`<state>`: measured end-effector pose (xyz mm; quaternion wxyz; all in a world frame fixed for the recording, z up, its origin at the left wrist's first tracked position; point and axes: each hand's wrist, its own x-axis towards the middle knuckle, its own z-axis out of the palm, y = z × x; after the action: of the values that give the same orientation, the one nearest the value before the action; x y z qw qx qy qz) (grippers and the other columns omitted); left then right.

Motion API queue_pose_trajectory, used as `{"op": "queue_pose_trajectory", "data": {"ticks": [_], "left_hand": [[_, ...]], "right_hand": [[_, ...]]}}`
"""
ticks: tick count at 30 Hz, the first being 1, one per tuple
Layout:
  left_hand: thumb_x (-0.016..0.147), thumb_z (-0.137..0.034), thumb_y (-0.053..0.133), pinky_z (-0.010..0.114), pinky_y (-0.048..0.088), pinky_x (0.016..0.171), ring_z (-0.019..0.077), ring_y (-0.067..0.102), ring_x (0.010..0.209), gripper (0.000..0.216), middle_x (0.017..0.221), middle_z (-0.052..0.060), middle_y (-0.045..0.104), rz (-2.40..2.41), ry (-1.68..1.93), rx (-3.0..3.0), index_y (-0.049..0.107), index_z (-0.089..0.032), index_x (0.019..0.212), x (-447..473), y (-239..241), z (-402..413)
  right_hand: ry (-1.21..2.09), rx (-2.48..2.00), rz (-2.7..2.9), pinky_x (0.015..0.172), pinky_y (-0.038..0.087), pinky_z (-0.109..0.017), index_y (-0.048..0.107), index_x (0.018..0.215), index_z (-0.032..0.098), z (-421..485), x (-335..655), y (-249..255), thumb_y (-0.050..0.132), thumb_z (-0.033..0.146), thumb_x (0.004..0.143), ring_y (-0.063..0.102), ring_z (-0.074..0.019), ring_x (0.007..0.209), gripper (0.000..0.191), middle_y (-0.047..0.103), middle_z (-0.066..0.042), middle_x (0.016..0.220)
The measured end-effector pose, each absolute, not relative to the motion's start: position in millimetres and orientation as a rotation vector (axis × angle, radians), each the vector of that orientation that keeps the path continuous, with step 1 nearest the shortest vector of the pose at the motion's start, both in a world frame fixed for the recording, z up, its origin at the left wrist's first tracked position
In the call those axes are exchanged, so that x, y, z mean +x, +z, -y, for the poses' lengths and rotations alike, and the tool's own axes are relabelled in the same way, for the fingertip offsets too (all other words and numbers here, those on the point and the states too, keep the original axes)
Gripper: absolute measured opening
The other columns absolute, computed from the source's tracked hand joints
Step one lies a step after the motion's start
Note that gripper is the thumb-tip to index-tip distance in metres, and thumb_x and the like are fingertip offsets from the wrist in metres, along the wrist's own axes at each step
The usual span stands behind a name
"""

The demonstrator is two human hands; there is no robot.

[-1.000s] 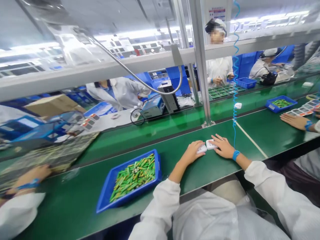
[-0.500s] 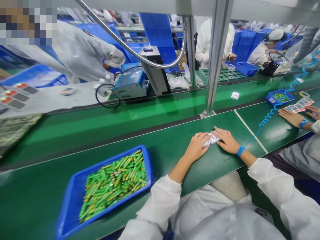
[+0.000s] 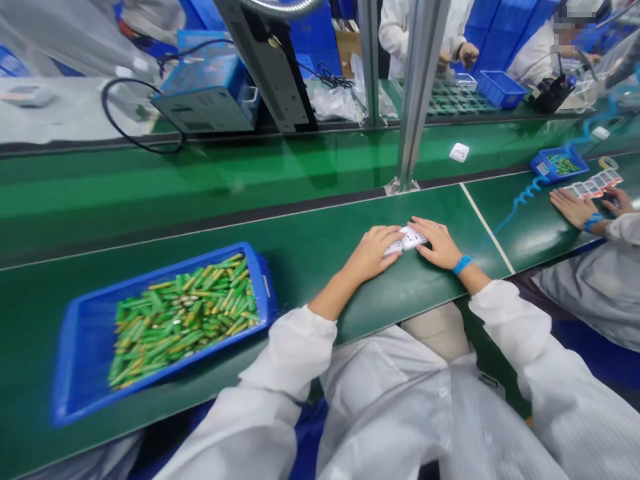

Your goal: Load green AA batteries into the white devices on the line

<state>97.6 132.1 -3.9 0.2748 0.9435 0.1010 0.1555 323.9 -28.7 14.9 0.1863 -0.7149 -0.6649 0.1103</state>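
Observation:
My left hand [image 3: 371,252] rests on the green bench [image 3: 320,247], its fingers curled over a small white plastic case [image 3: 393,248]. Right beside it, a second white case [image 3: 412,237] with small dark marks lies under the fingers of my right hand [image 3: 441,243]. The two cases sit close together, apparently touching. A blue strap [image 3: 461,265] circles my right wrist. Fingers partly cover both cases. Left of my hands stands a blue tray [image 3: 83,373] of green-and-yellow batteries [image 3: 185,317].
A metal post [image 3: 417,93] rises beyond my hands. Past the bench edge, a white case [image 3: 459,153] lies on a green belt [image 3: 210,177]. At right, a co-worker's hand [image 3: 575,208] rests by a row of white-and-orange pieces [image 3: 595,183], near a small blue bin [image 3: 545,167].
The view has tilted down and turned slightly, so the bench and tray appear higher and further left. Both hands stay on the two white cases.

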Motion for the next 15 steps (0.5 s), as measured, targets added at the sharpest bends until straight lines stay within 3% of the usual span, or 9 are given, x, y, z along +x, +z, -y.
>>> {"op": "queue_pose_trajectory", "data": {"ticks": [12,15], "left_hand": [[0.109,-0.046,0.056,0.053,0.037,0.133,0.0326,0.055,0.155,0.055,0.171,0.012,0.058,-0.293,0.414,2.703,0.066,-0.021,0.157,99.2,-8.6,-135.6],[0.109,-0.046,0.056,0.055,0.031,0.137,0.0329,0.048,0.162,0.056,0.173,0.011,0.055,-0.344,0.419,2.743,0.064,-0.020,0.158,98.0,-8.4,-132.6]], "right_hand": [[0.273,-1.959,1.844,0.130,0.031,-0.064,0.052,0.172,0.022,8.9,333.1,-9.8,0.060,0.030,0.095,0.043,-0.0419,0.165,0.078,0.045,-0.012,0.181],[0.263,-1.933,1.847,0.131,0.028,-0.066,0.050,0.173,0.020,3.4,335.4,-18.8,0.060,0.033,0.098,0.042,-0.0432,0.165,0.077,0.044,-0.014,0.182]]}}
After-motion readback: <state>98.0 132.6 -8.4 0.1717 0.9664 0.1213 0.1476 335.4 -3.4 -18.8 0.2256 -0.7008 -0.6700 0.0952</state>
